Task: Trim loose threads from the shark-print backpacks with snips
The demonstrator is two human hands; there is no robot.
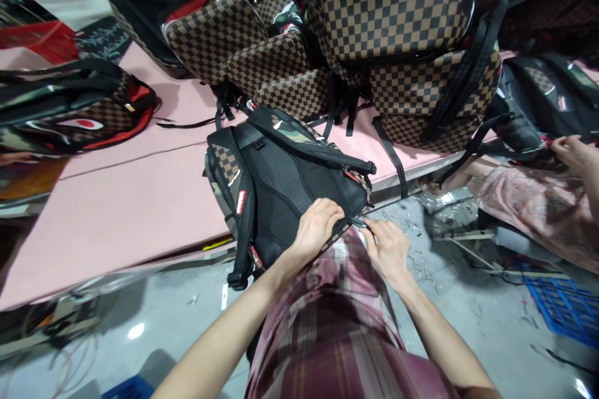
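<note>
A backpack (281, 181) with a black mesh back panel, camouflage and brown checkered sides lies face down at the near edge of the pink table (116, 199). My left hand (317, 227) rests curled on its bottom edge, fingers gripping the fabric. My right hand (386, 248) sits just to the right, pinching a thin black strap or zipper pull (359, 222) that comes off the bag's lower corner. Both hands are almost touching each other over my plaid-clothed lap.
A big pile of brown checkered backpacks (393, 19) fills the far side of the table, straps hanging down. Another bag (79, 112) lies at the left. Another person's hand (573, 153) works at the right. A blue crate (561, 305) and scraps lie on the grey floor.
</note>
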